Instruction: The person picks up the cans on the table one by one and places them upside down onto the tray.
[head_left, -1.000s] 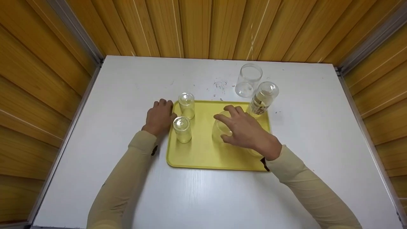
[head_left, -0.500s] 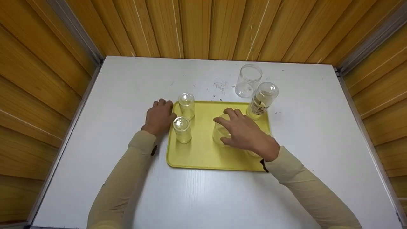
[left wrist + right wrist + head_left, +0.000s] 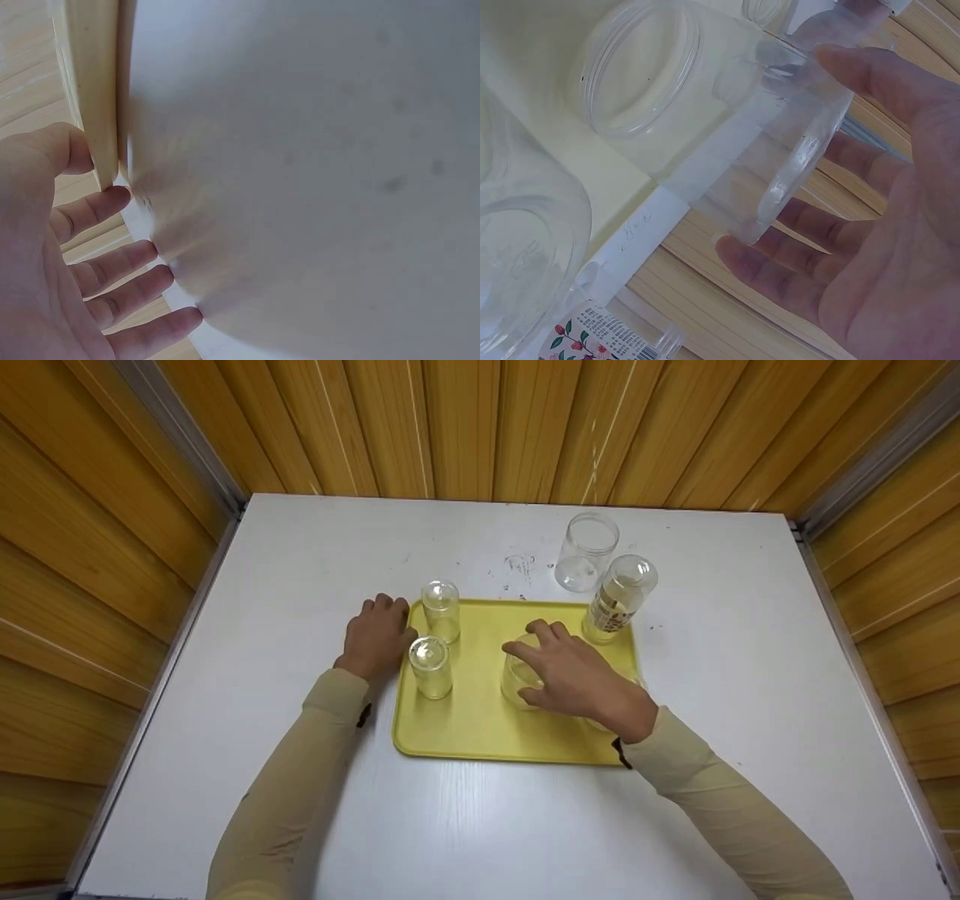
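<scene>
My right hand (image 3: 576,675) grips a clear jar (image 3: 516,684) by its upturned base, fingers and thumb spread round it. In the right wrist view the jar's threaded mouth (image 3: 641,71) points down at the yellow tray (image 3: 480,739). The left hand (image 3: 375,637) rests at the tray's left edge. Its thumb touches the rim, and its spread fingertips (image 3: 169,326) touch the white tabletop, as the left wrist view shows. Just right of that hand, two small clear jars (image 3: 441,611) stand base up on the tray. Another clear jar (image 3: 636,678) is partly hidden behind my right wrist.
A clear bottle with a printed label (image 3: 611,611) stands base up at the tray's back right corner. Behind it, a wide clear jar (image 3: 581,551) stands mouth up on the white table (image 3: 322,555). Wood-patterned panels (image 3: 457,427) enclose the back and sides.
My right hand and the jar in it have shifted slightly toward the tray's near edge. The left hand stays at the tray's left side.
</scene>
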`<control>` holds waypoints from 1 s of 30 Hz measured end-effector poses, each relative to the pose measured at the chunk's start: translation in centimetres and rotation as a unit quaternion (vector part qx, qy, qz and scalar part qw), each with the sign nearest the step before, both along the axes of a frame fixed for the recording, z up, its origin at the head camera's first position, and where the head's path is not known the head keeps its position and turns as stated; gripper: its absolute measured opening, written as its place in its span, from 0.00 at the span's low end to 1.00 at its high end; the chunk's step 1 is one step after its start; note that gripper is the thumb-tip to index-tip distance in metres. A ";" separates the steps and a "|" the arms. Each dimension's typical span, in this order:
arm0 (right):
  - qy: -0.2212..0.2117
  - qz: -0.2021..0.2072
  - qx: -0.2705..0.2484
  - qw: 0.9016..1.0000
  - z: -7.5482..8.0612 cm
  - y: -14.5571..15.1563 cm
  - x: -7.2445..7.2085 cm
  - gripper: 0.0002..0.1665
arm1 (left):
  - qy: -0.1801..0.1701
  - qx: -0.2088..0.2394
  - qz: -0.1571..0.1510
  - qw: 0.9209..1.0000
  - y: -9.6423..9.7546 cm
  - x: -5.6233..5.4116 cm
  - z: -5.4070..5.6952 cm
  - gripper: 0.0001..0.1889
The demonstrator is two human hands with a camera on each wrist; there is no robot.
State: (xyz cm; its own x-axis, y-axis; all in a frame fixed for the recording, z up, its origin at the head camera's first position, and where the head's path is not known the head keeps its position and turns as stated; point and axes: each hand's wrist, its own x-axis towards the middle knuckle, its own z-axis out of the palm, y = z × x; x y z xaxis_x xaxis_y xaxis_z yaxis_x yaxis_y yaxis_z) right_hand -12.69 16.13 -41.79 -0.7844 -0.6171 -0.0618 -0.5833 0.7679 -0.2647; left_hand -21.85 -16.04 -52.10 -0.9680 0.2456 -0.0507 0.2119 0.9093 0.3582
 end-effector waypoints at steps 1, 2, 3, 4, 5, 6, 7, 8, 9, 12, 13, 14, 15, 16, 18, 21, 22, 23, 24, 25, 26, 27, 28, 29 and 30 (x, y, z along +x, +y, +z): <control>-0.001 0.001 0.001 1.000 0.0 0.0 0.0 0.37 | 0.000 -0.001 -0.001 1.000 0.0 0.0 0.0 0.19; -0.002 0.001 0.002 1.000 0.0 -0.1 0.0 0.37 | 0.001 -0.002 -0.001 1.000 0.0 0.0 0.0 0.19; -0.002 0.002 0.002 1.000 0.0 -0.1 0.0 0.37 | 0.001 -0.004 -0.001 1.000 0.0 0.0 0.0 0.19; -0.004 0.002 0.003 1.000 0.0 -0.1 0.0 0.37 | 0.002 -0.004 -0.001 1.000 0.0 0.0 0.0 0.19; -0.006 0.002 0.004 1.000 0.0 -0.1 0.0 0.37 | 0.002 -0.005 -0.001 1.000 0.0 0.0 0.0 0.19; -0.008 0.002 0.004 1.000 0.0 -0.2 0.0 0.37 | 0.002 -0.007 -0.001 1.000 0.0 0.0 0.0 0.19; -0.008 0.002 0.004 1.000 0.0 -0.2 0.1 0.37 | 0.002 -0.007 -0.001 1.000 0.0 0.0 0.0 0.19; -0.009 0.002 0.003 1.000 -0.1 -0.2 0.1 0.37 | 0.004 -0.008 -0.001 1.000 0.0 0.0 0.0 0.19; -0.009 0.003 0.002 1.000 -0.1 -0.2 0.1 0.37 | 0.005 -0.008 0.000 1.000 0.0 0.0 0.0 0.19; -0.005 0.006 -0.003 1.000 -0.2 -0.1 0.2 0.36 | 0.010 -0.011 0.000 1.000 0.0 0.1 0.0 0.18; -0.002 0.008 -0.004 1.000 -0.2 -0.1 0.2 0.36 | 0.011 -0.011 0.000 1.000 0.0 0.1 0.0 0.18; -0.002 0.009 -0.006 1.000 -0.2 -0.1 0.2 0.36 | 0.011 -0.012 0.000 1.000 0.0 0.1 0.1 0.18; -0.001 0.010 -0.006 1.000 -0.2 -0.1 0.2 0.36 | 0.011 -0.012 0.001 1.000 0.0 0.1 0.0 0.18; -0.001 0.010 -0.006 1.000 -0.2 -0.2 0.2 0.36 | 0.010 -0.012 0.001 1.000 0.0 0.1 0.1 0.18; -0.002 0.010 -0.004 1.000 -0.3 -0.2 0.2 0.36 | 0.007 -0.013 0.003 1.000 0.0 0.1 0.1 0.18; -0.005 0.011 -0.002 1.000 -0.3 -0.2 0.2 0.36 | 0.005 -0.012 0.003 1.000 0.0 0.1 0.1 0.18; -0.006 0.011 -0.002 1.000 -0.3 -0.2 0.2 0.36 | 0.003 -0.011 0.004 1.000 0.0 0.1 0.1 0.19; -0.007 0.011 -0.002 1.000 -0.3 -0.2 0.2 0.36 | 0.002 -0.010 0.005 1.000 0.0 0.1 0.1 0.19; -0.009 0.011 -0.001 1.000 -0.3 -0.2 0.2 0.37 | 0.001 -0.009 0.005 1.000 0.0 0.1 0.1 0.19; -0.010 0.011 -0.001 1.000 -0.3 -0.3 0.2 0.37 | -0.001 -0.008 0.006 1.000 0.0 0.1 0.0 0.19; -0.010 0.011 -0.001 1.000 -0.2 -0.3 0.2 0.37 | -0.002 -0.008 0.006 1.000 0.0 0.1 0.0 0.19; -0.011 0.011 -0.001 1.000 -0.2 -0.3 0.2 0.37 | -0.004 -0.007 0.006 1.000 0.0 0.1 0.0 0.19; -0.012 0.010 0.000 1.000 -0.2 -0.3 0.2 0.37 | -0.005 -0.006 0.006 1.000 0.0 0.1 0.0 0.19; -0.012 0.010 0.001 1.000 -0.2 -0.3 0.1 0.37 | -0.005 -0.006 0.006 1.000 0.0 0.0 -0.1 0.19; -0.012 0.010 0.002 1.000 -0.1 -0.3 0.1 0.37 | -0.005 -0.007 0.005 1.000 0.1 0.0 -0.1 0.19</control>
